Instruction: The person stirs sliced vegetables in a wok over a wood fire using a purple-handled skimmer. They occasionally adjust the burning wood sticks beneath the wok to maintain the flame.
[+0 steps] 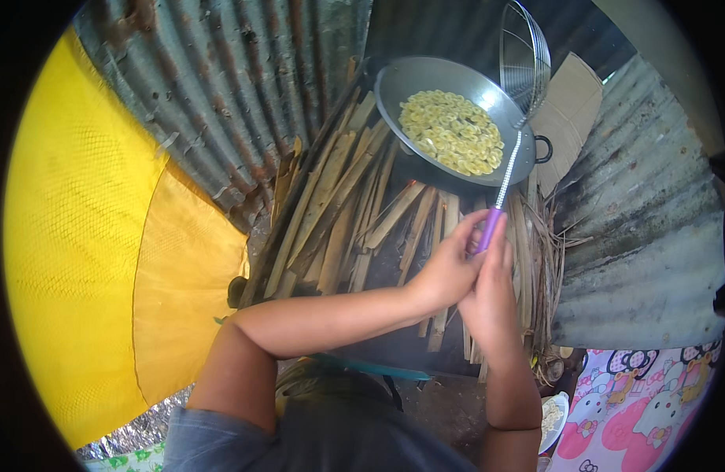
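Note:
Both of my hands are closed round the purple handle of a wire skimmer [505, 175]. My left hand [449, 271] wraps it from the left, and my right hand [492, 291] meets it from the right. The skimmer's mesh basket stands raised above the right rim of a large metal wok [394, 86]. Thin yellowish slices [453, 134], perhaps banana, float in the wok in a loose layer. The basket looks bare from here. A black loop handle [543, 149] juts from the wok's right side.
Long split sticks of firewood [323, 212] reach under the wok, with a small glow there. Corrugated metal sheets [213, 86] stand behind and to the right. Cardboard [571, 110] leans behind the wok. Yellow cloth [79, 228] hangs left; a white bowl [563, 405] sits lower right beside pink patterned cloth [590, 440].

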Motion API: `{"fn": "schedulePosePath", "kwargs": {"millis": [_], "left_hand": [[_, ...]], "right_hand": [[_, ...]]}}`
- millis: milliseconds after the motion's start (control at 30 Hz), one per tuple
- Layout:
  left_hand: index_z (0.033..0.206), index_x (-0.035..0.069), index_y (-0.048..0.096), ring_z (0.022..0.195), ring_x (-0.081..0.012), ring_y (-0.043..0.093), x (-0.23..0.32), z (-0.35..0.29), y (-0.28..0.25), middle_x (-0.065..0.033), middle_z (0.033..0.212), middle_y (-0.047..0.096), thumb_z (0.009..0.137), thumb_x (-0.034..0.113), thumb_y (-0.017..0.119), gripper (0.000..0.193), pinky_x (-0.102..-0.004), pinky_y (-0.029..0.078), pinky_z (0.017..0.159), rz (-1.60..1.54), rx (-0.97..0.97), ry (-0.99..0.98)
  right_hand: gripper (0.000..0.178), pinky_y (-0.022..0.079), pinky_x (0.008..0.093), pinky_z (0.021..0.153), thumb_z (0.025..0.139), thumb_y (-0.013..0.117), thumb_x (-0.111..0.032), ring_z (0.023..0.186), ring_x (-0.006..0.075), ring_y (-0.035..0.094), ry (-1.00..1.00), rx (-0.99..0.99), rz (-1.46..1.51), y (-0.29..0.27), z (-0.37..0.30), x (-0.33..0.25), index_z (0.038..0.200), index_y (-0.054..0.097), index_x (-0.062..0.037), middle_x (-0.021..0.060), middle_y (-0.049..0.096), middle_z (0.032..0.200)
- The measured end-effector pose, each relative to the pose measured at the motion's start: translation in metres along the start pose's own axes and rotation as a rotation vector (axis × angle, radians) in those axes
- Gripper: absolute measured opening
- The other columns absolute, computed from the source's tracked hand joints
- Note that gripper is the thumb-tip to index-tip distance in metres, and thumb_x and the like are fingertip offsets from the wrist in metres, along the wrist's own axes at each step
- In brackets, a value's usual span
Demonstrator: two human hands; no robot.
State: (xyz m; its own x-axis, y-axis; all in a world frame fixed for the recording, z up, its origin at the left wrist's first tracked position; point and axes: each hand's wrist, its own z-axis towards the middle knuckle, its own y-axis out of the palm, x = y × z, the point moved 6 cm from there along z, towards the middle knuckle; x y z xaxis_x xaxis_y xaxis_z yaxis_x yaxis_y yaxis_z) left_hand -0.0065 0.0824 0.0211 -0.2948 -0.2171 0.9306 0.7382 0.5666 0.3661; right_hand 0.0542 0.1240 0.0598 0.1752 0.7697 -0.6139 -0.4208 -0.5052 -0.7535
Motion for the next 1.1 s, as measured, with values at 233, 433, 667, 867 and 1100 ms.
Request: {"fn": "schedulePosePath", "kwargs": {"millis": [233,433,667,867,1100], "left_hand": [[0.140,0.002,0.032,0.087,-0.0120,0.050,0.015,0.005,0.018,-0.0047,0.102,0.050,0.090,0.011,0.057,0.057,-0.0230,0.045,0.077,-0.030,-0.198,0.005],[0.136,0.002,0.039,0.102,-0.0153,0.053,0.049,0.015,-0.055,-0.0067,0.106,0.057,0.091,0.015,0.058,0.051,-0.0273,0.043,0.092,0.212,-0.249,-0.049],[0.132,0.004,0.045,0.102,-0.0137,0.051,0.123,0.033,-0.148,-0.0055,0.113,0.055,0.093,0.012,0.054,0.041,-0.0264,0.040,0.089,0.304,-0.073,-0.013],[0.129,0.004,0.048,0.102,-0.0107,0.050,0.140,0.033,-0.164,-0.0032,0.111,0.056,0.093,0.012,0.053,0.038,-0.0252,0.039,0.088,0.194,-0.001,0.011],[0.129,0.001,0.047,0.100,-0.0111,0.051,0.129,0.022,-0.183,-0.0052,0.110,0.056,0.092,0.008,0.051,0.038,-0.0245,0.041,0.087,0.117,0.033,0.020]], "right_hand": [[0.062,0.044,0.0405,0.090,0.083,0.049,0.003,0.107,0.0361,0.054,0.042,0.198,-0.214,-0.030,-0.004,-0.001,0.141,0.026,-0.0016,0.0216,0.047,0.117],[0.044,0.045,0.0417,0.088,0.082,0.049,-0.001,0.102,0.0389,0.057,0.068,0.295,-0.475,-0.098,-0.006,-0.025,0.125,0.052,-0.0034,0.0216,0.059,0.114],[0.034,0.048,0.0425,0.079,0.082,0.055,-0.008,0.092,0.0350,0.061,0.148,0.185,-0.565,-0.091,0.014,-0.013,0.115,0.059,-0.0063,0.0169,0.064,0.104],[0.033,0.050,0.0427,0.075,0.081,0.056,-0.007,0.086,0.0341,0.062,0.063,0.224,-0.622,-0.050,0.068,-0.008,0.113,0.060,-0.0069,0.0147,0.064,0.101],[0.033,0.048,0.0410,0.079,0.080,0.055,-0.004,0.091,0.0353,0.060,0.284,0.086,-0.611,-0.059,0.031,-0.038,0.112,0.061,-0.0058,0.0159,0.063,0.100]]}}
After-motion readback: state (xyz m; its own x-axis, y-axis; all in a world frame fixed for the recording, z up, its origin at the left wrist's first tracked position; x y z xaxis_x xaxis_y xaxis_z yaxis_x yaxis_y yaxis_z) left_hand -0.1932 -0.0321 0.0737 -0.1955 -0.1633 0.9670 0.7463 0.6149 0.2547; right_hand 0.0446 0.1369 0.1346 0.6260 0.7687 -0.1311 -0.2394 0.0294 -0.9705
